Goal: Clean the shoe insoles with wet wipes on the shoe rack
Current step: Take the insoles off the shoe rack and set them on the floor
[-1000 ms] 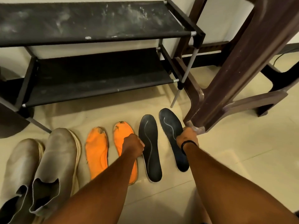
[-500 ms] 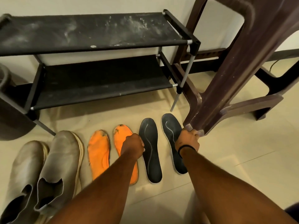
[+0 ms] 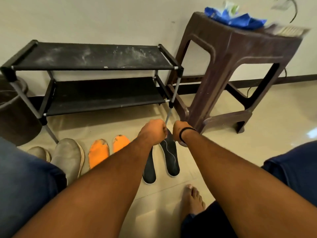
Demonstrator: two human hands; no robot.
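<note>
My left hand (image 3: 153,131) grips one black insole (image 3: 149,167), right hand (image 3: 180,130) probably pinching the other black insole (image 3: 170,155); shoe rack (image 3: 92,66) behind.

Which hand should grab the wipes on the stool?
Probably the right hand. It is nearer the stool, where the blue pack lies. The left hand is farther away.

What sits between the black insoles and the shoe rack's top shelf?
Nothing visible. Both hands, left and right, lie over the two black insoles. The shoe rack stands just behind, its dusty top shelf bare; the brown stool stands beside it.
</note>
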